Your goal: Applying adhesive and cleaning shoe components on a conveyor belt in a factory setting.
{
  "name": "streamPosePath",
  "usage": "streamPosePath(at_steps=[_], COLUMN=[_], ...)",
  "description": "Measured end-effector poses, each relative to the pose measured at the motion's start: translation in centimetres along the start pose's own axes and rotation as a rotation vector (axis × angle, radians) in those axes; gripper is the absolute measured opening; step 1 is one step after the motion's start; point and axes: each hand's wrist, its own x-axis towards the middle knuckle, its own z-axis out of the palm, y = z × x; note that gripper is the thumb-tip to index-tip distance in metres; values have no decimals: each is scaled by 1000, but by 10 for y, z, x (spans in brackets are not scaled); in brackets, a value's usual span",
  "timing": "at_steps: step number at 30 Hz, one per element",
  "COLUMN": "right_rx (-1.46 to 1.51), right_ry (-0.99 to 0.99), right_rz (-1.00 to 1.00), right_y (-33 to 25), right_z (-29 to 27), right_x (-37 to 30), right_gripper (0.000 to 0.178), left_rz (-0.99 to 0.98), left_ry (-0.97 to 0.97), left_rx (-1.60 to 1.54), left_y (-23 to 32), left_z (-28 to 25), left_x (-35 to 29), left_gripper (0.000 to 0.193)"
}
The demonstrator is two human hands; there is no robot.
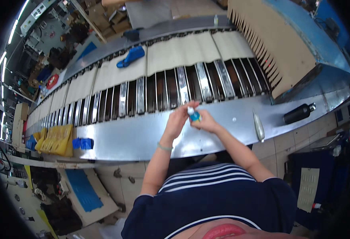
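Over the near metal edge of the conveyor, my right hand (207, 122) is wrapped round a small squeeze bottle (195, 116) with a white cap and a blue-green label. The bottle's cap end tilts toward my left hand (177, 120). That hand is beside the cap with its fingers stretched out; whether a fingertip touches the cap I cannot tell. Beyond both hands runs the slatted conveyor (181, 84), its far part covered by cream cloth (179, 49). A blue shoe-shaped piece (132, 56) lies on the cloth.
At right on the metal edge lie a black bottle (298, 114) and a slim clear tube-like bottle (258, 126). A blue machine housing with a slit tan curtain (276, 44) spans the conveyor's right end. Yellow pieces (57, 140) and blue pieces (83, 143) lie at left.
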Motion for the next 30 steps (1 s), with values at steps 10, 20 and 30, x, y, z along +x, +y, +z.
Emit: streamPosePath(at_steps=[10, 20, 30], right_rx=[100, 784, 179], right_ry=[-40, -550, -174], right_rz=[7, 219, 45], right_y=[-35, -33, -38], right_z=[6, 5, 9], right_x=[-12, -21, -20], right_gripper=[18, 17, 19], left_rz=[98, 92, 94], left_ry=[47, -133, -87], left_rx=[138, -95, 256], left_y=[9, -1, 30], left_z=[-1, 0, 0], left_x=[11, 3, 1], left_gripper=[14, 18, 18])
